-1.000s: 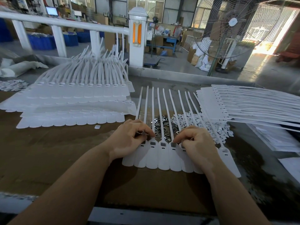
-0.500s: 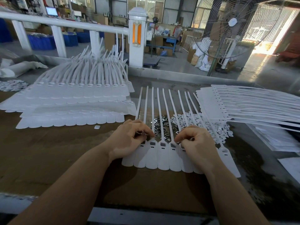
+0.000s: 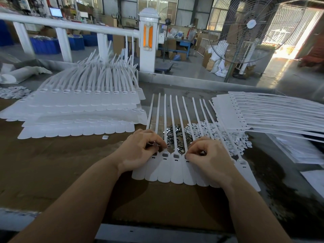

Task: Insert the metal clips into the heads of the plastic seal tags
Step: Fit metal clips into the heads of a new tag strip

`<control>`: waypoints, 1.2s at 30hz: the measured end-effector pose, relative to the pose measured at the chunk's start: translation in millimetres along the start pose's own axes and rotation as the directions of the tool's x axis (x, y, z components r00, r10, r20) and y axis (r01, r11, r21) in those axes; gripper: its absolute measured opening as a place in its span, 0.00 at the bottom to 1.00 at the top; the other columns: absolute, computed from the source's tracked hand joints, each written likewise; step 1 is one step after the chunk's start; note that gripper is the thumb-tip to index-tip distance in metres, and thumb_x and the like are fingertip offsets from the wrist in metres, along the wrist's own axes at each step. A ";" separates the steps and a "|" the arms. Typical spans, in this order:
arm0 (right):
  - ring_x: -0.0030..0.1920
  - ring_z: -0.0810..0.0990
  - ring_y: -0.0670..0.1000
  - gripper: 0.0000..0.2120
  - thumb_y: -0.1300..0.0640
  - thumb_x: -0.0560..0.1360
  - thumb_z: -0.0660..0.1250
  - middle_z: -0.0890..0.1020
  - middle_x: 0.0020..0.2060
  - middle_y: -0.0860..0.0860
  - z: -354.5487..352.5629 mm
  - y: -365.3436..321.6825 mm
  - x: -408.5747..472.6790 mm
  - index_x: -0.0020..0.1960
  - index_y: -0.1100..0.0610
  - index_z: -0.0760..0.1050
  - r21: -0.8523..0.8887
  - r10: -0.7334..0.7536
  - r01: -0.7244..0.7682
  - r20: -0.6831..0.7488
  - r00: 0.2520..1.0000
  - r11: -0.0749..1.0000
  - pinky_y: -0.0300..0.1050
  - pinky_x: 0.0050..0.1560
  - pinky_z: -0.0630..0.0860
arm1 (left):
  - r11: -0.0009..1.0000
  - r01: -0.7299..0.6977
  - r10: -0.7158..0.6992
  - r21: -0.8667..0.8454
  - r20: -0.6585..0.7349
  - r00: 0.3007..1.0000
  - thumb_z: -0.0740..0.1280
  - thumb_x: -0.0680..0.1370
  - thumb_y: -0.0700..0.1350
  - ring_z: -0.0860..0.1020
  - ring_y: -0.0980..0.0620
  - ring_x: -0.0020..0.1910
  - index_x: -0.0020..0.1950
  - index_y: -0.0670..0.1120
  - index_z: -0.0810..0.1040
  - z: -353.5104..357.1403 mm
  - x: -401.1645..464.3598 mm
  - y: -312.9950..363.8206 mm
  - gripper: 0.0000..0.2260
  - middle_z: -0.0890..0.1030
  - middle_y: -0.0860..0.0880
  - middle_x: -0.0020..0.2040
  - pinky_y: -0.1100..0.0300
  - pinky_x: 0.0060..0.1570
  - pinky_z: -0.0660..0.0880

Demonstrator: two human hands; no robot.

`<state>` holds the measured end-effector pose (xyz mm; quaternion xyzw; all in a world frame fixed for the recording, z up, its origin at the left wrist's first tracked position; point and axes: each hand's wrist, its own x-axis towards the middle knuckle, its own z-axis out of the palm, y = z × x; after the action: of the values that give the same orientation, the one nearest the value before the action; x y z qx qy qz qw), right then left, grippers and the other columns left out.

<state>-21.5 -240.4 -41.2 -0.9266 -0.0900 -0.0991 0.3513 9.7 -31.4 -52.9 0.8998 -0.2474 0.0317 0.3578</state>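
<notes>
A joined row of white plastic seal tags [image 3: 164, 171] lies flat in front of me, straps pointing away. Two heads in the middle [image 3: 175, 156] show grey metal in their sockets. A loose heap of dark metal clips [image 3: 173, 137] lies under the straps. My left hand [image 3: 140, 151] rests on the row's left end with fingers curled, pinching a small metal clip at its fingertips. My right hand [image 3: 208, 155] has its fingers curled over the heads right of centre, pinching something small that I cannot make out.
A big stack of tag rows [image 3: 78, 109] lies at the left, another stack [image 3: 263, 113] at the right. Small white plastic pieces [image 3: 233, 135] are heaped behind my right hand. A white railing and post [image 3: 148, 41] and a large fan [image 3: 245, 27] stand beyond the table.
Both hands stay at the tag heads with only slight finger movement; the right fingertips have shifted a little toward the heads.
</notes>
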 end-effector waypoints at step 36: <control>0.43 0.75 0.41 0.03 0.59 0.71 0.71 0.77 0.40 0.43 -1.8 2.7 1.5 0.39 0.53 0.81 -0.042 -0.040 0.042 0.046 0.998 0.998 0.27 0.44 0.70 | 1.000 0.007 -0.007 0.006 -0.003 1.000 0.63 0.78 0.40 0.70 0.58 0.53 0.48 0.60 0.77 -1.0 0.0 1.4 0.13 0.75 0.61 0.47 0.58 0.57 0.69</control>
<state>-19.6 -243.5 -41.2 -0.9340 -0.1147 -0.0872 0.3269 9.2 -31.7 -51.2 0.9017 -0.2439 0.0324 0.3556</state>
